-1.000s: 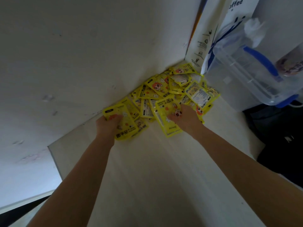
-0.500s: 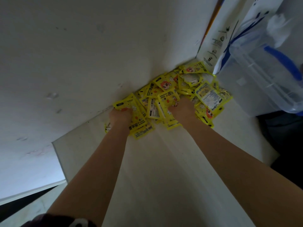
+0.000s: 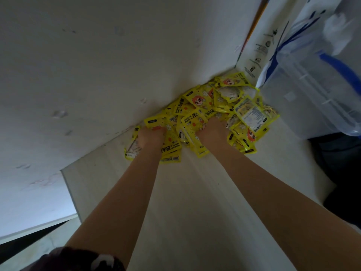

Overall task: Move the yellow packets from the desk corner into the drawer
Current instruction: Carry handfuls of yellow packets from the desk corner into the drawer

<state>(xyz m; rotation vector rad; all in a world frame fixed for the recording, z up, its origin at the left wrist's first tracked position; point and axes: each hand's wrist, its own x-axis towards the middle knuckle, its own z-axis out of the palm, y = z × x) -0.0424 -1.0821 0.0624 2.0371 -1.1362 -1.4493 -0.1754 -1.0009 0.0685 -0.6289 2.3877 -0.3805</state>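
**Both hands dug into the hand-warmer packets at the desk corner**

A heap of yellow hand-warmer packets (image 3: 205, 114) lies on the pale desk (image 3: 195, 202), pushed into the corner where the desk meets the white wall (image 3: 97, 65). Several packets show a cartoon face with orange hair, and one at the near edge of the heap reads "HAND WARMER".

The left hand (image 3: 151, 134) is buried in the near-left end of the heap, fingers curled around a bunch of packets; some stick out beside the wrist and under it. The right hand (image 3: 212, 130) is pressed into the middle of the heap with its fingers hidden among the packets, so whether it grips any or only rests on them cannot be told. Both bare forearms reach in from the near side of the heap.

Just beyond the heap's far end stands a white printed carton (image 3: 259, 51) against the wall. Touching the heap's right edge is a clear plastic container (image 3: 312, 98) with a blue handle. No drawer can be made out
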